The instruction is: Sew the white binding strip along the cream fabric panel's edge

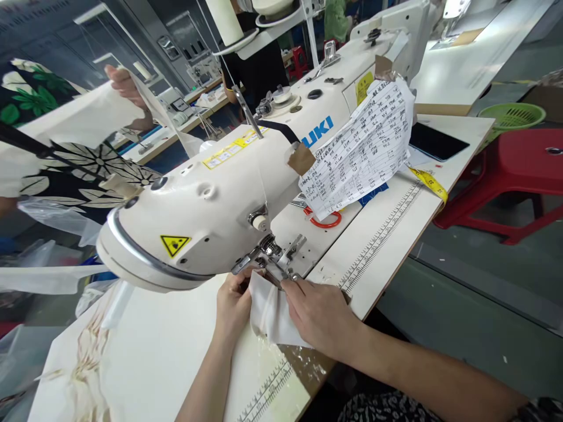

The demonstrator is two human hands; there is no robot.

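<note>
A piece of white fabric (270,313) lies under the needle area of a white sewing machine (229,199). My left hand (235,302) pinches the fabric's left edge close to the presser foot (275,266). On the right side of the same piece, my right hand (319,313) is closed on it, fingertips near the metal guide by the foot. The very tips of my left fingers are partly hidden beneath the machine head.
Orange-handled scissors (324,220) lie behind the foot. A handwritten paper sheet (360,149) hangs from the machine. Farther right are a yellow measuring tape (431,183), phone (437,142) and red stool (510,170). At left, another person's hand (127,88) holds white cloth (83,120).
</note>
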